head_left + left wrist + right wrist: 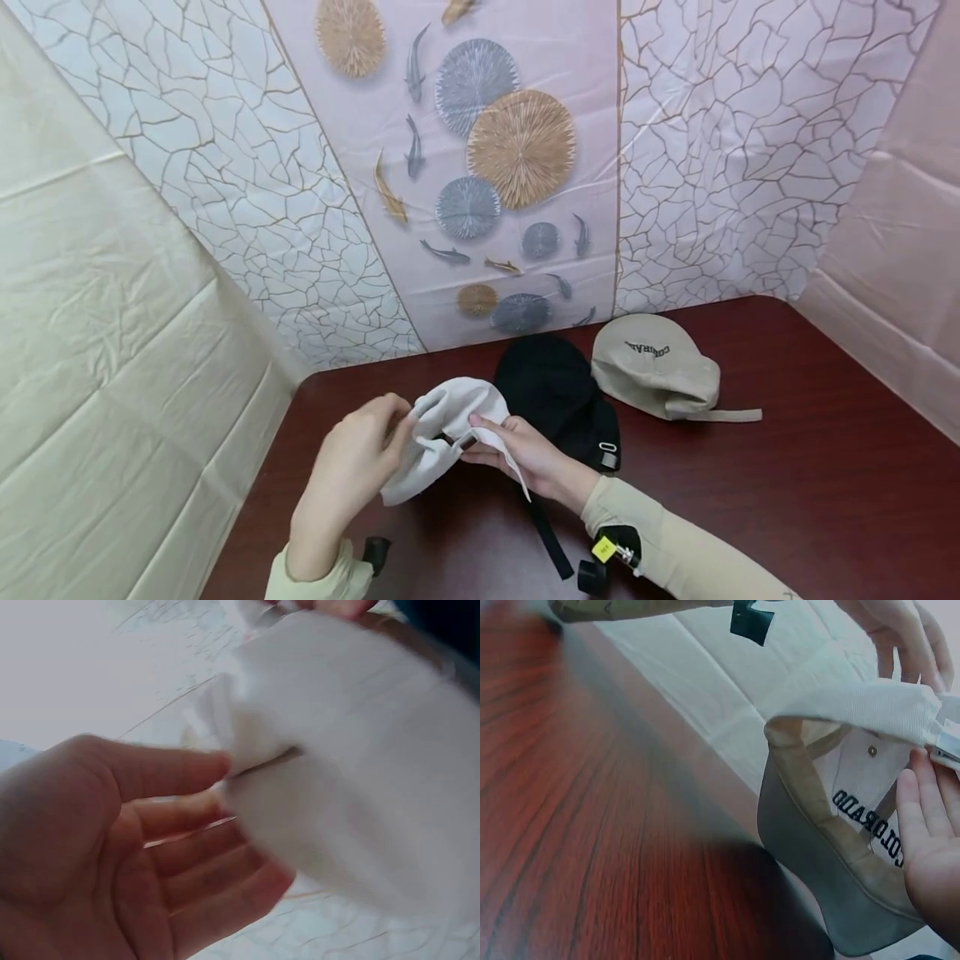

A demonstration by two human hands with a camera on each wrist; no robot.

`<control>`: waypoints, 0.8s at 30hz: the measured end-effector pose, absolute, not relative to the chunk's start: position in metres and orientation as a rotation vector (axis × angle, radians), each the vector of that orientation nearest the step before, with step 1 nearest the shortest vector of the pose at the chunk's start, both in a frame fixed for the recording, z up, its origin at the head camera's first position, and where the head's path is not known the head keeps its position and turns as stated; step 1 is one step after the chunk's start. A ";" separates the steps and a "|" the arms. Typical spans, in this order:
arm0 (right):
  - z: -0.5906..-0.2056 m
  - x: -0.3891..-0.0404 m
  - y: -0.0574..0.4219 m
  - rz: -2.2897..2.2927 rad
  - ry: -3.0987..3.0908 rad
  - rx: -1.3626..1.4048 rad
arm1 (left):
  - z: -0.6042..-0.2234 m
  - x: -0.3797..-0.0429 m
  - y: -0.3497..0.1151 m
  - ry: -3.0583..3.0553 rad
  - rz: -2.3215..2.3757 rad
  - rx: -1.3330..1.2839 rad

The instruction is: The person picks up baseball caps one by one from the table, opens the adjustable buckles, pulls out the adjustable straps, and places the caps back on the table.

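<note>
A white baseball cap (pixel 457 417) is held up between both hands above the dark red table, its inside and back strap facing partly up. My left hand (pixel 356 458) is at the cap's left edge; in the left wrist view, thumb and forefinger pinch the fabric while the other fingers extend loosely. My right hand (pixel 528 458) grips the near right part, thumb on top and fingers beneath, close to the strap's buckle (pixel 946 750). Dark lettering (pixel 870 825) shows inside the cap in the right wrist view. The left wrist view is blurred.
Behind the right hand lies a black cap (pixel 543 383) with a metal buckle. Touching its right side is a beige cap (pixel 652 358) with dark lettering and a loose strap. A black strap (pixel 551 537) lies below the right hand. Patterned cloth (pixel 525 150) hangs behind the table (pixel 810 483).
</note>
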State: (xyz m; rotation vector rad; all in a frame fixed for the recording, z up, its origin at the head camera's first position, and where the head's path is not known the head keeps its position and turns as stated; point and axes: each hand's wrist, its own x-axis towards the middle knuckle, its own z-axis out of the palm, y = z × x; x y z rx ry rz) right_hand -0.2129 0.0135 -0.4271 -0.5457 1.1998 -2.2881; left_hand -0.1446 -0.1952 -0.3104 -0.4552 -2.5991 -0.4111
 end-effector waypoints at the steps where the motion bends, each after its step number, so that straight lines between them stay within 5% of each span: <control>1: -0.427 -0.212 0.013 -2.289 1.205 -0.532 | -0.306 -0.140 -0.197 -2.548 -0.419 -0.441; 11: -0.421 -0.211 0.008 -2.336 1.192 -0.474 | -0.280 -0.100 -0.201 -2.344 -0.487 -0.363; 24: -0.417 -0.205 0.003 -2.369 1.181 -0.430 | -0.341 -0.132 -0.165 -2.538 -0.347 -0.465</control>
